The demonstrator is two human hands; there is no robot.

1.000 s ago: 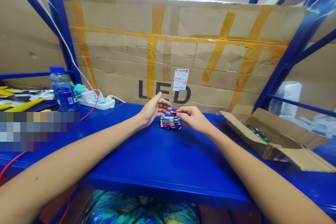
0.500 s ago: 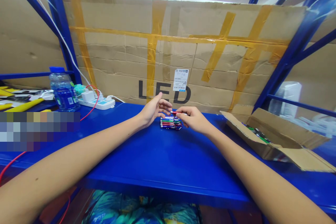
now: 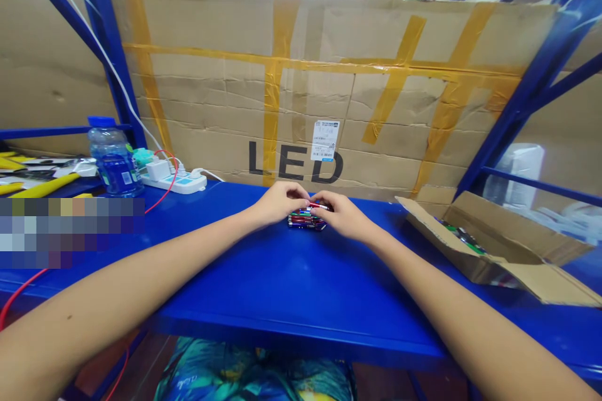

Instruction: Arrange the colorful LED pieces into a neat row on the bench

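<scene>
Both hands meet over the pens (image 3: 305, 220) mid-surface (image 3: 291, 282): left hand (image 3: 277, 202) curled onto the pile, right hand (image 3: 339, 213) pinching a red pen (image 3: 318, 206) on top. A box (image 3: 493, 244) sits right.

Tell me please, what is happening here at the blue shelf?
A person has both hands on a small pile of coloured pens lying on the blue shelf. The left hand and the right hand meet over a red pen on top of the pile. An open cardboard box sits at the right.
</scene>
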